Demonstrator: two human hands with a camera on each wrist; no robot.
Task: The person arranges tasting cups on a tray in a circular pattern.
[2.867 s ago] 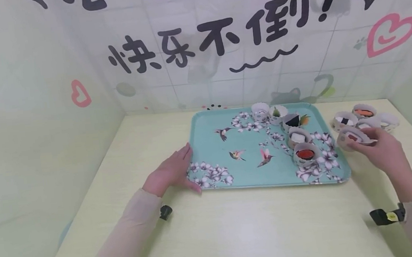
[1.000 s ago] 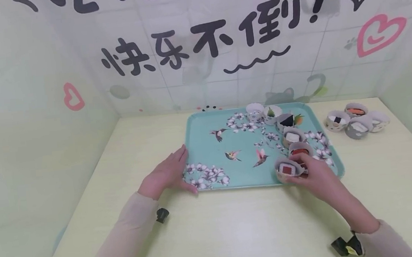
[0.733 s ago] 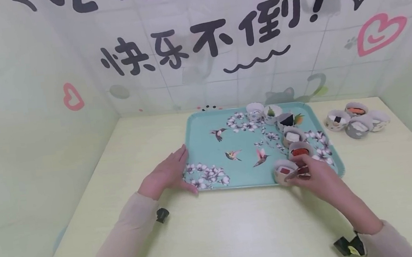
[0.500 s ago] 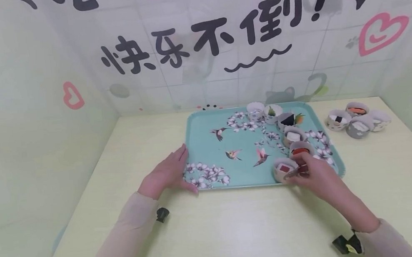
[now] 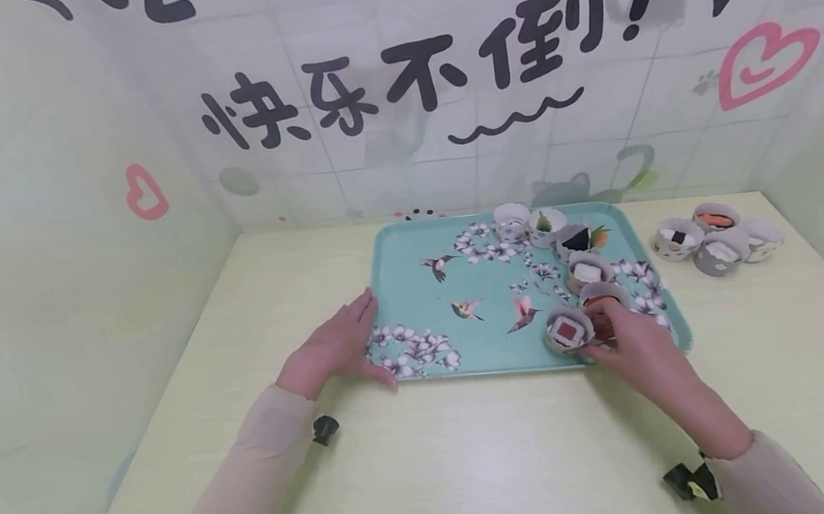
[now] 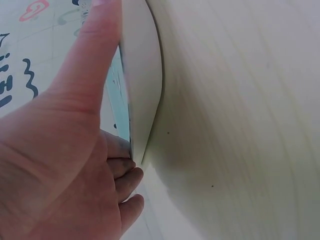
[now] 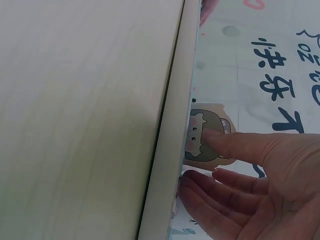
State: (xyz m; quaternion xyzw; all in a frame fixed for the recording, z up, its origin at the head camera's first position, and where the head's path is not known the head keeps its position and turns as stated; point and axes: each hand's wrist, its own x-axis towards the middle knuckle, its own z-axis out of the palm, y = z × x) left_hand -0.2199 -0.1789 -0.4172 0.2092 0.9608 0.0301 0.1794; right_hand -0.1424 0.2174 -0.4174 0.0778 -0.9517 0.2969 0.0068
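Note:
My right hand (image 5: 636, 351) pinches the side of a paper cup (image 5: 567, 330) holding a white square piece with a red top, near the tray's front edge. In the right wrist view, the thumb lies on the cup's cartoon print (image 7: 200, 132), fingers bent behind. Just behind this hand, a cup with a red-orange piece (image 5: 601, 298) is partly hidden. My left hand (image 5: 334, 345) rests at the front left corner of the turquoise tray (image 5: 415, 290), fingers extended along its left side. In the left wrist view, the left thumb (image 6: 92, 55) stretches along the tray's outer wall (image 6: 142, 65).
More cups stand along the tray's right part: one with a white piece (image 5: 589, 271), one with a black piece (image 5: 575, 241) and one with a green leaf-like piece (image 5: 547, 225). Several cups (image 5: 720, 250) cluster on the table right of the tray. A printed curtain (image 5: 407, 140) hangs behind.
My right hand has brought the red-topped cup from the right-hand cluster onto the tray's front right part. Lately the cup shifted slightly away from the front edge. The left hand stays at the corner.

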